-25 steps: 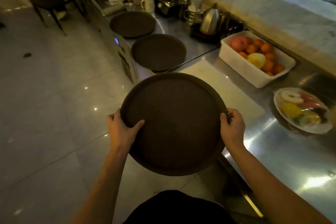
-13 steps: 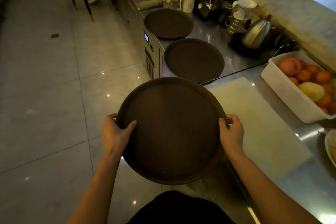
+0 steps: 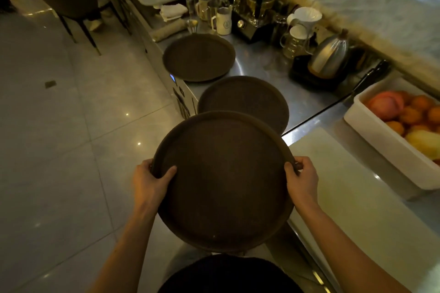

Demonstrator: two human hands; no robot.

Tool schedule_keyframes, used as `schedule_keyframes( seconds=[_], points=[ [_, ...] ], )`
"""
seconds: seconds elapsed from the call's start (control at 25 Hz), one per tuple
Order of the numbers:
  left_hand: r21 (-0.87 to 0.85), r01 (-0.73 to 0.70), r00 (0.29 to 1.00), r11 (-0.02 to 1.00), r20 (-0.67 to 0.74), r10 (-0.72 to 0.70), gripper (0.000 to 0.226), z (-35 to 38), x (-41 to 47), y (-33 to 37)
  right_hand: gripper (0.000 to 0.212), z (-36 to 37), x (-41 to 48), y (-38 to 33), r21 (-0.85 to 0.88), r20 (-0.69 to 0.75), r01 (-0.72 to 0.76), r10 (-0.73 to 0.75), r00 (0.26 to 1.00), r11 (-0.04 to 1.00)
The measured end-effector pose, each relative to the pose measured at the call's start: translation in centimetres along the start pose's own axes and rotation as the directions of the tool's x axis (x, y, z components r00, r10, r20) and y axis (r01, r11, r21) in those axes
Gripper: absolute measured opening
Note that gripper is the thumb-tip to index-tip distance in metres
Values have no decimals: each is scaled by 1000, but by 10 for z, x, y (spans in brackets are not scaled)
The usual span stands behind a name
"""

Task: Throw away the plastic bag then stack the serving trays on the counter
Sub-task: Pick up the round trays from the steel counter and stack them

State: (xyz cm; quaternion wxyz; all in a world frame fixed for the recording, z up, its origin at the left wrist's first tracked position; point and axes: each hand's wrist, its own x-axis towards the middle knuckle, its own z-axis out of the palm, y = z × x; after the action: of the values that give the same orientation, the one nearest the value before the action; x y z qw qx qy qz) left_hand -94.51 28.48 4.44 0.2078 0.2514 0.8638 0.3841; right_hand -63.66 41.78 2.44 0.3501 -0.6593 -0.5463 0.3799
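Held tray (image 3: 223, 181) before two trays (image 3: 242, 102) on counter (image 3: 262, 66).

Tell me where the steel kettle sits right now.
In the head view, the steel kettle stands at the counter's back right, on a dark base behind the white fruit tub and right of the glass carafe.

White fruit tub (image 3: 381, 135) beside cutting board (image 3: 352, 188)

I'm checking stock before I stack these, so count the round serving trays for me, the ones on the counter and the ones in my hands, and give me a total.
Trays lying on the counter: 2, the far tray and the near tray
Trays held: 1, the held tray, gripped by the left hand and the right hand
Total: 3
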Motion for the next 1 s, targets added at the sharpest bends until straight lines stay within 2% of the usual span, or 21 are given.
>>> schedule_keyframes(
  seconds=[0.36, 0.56, 0.72, 0.88, 1.0],
  points=[
    [36, -138, 980, 990, 151, 131, 56, 49, 130, 50, 5, 36, 53, -28, -71, -244, -54, 36, 969, 996],
    [55, -281, 926, 958, 279, 256, 47, 59, 223, 77, 5, 87, 62, -56, -44, -386, -139, 111, 916, 989],
    [117, -304, 888, 946, 395, 236, 55, 66, 283, 88, 3, 125, 60, -74, -19, -471, -215, 181, 863, 976],
    [114, -382, 823, 917, 493, 281, 53, 75, 312, 94, 5, 146, 48, -82, -10, -544, -271, 222, 809, 963],
    [70, -420, 780, 905, 538, 320, 47, 82, 320, 96, 3, 151, 46, -80, -38, -554, -322, 249, 794, 946]
  ],
)
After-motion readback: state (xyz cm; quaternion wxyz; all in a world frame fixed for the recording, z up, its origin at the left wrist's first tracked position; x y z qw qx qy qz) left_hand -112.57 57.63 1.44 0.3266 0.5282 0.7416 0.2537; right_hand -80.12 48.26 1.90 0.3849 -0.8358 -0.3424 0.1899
